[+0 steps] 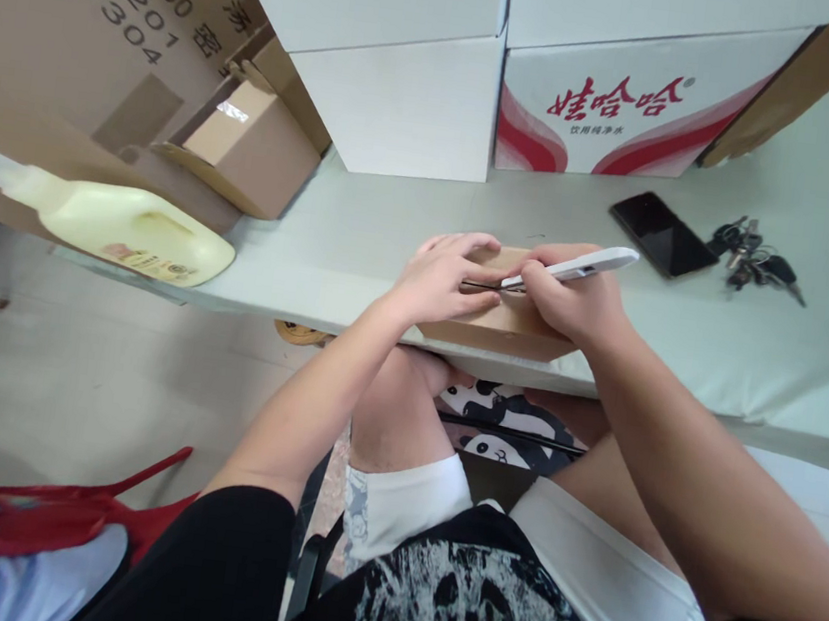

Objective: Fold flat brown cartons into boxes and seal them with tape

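Observation:
A small brown cardboard box (502, 339) lies near the front edge of the table. My right hand (572, 295) is closed round a white utility knife (602, 262), its tip down at a dark line across the box top. The knife's handle slants up to the right. On the left part of the box rests my left hand (445, 279), fingers spread on either side of that dark line. Both hands cover much of the box top.
Behind the hands stand stacked white cartons (423, 115), one with red print. A black phone (664, 234) and a bunch of keys (754, 256) lie to the right. Leftward are an open brown carton (260, 146) and a yellow bottle (137, 228) on its side at the table edge.

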The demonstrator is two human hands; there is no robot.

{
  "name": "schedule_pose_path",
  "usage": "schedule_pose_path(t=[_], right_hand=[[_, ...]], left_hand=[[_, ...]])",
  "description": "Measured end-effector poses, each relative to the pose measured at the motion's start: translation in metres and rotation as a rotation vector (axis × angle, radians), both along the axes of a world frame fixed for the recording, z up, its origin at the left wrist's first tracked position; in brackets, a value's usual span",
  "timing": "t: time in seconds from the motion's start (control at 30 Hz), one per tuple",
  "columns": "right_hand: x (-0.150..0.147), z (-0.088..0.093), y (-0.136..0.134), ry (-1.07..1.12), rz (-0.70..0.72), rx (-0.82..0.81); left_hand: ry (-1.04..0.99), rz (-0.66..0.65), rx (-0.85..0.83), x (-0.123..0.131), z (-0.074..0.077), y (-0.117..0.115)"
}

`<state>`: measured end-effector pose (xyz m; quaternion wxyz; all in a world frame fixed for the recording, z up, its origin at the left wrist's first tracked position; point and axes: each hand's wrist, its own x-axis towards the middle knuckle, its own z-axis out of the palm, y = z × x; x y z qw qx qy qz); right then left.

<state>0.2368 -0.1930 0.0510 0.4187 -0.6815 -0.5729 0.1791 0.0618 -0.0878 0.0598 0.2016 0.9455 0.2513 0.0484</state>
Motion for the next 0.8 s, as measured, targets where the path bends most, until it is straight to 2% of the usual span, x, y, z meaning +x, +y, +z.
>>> schedule_pose_path(t=[0.5,0.8], right_hand=[[0.0011,0.0066,-0.0027,0.032,-0.028,0.002],[0.0011,0.0069,-0.0046,0.065,-0.155,0.012]], left_hand=[[0.002,-0.005,0.001,-0.0003,-0.0008,0.0004],[-0.004,0.001,-0.010,-0.0003,0.0010,-0.0007]])
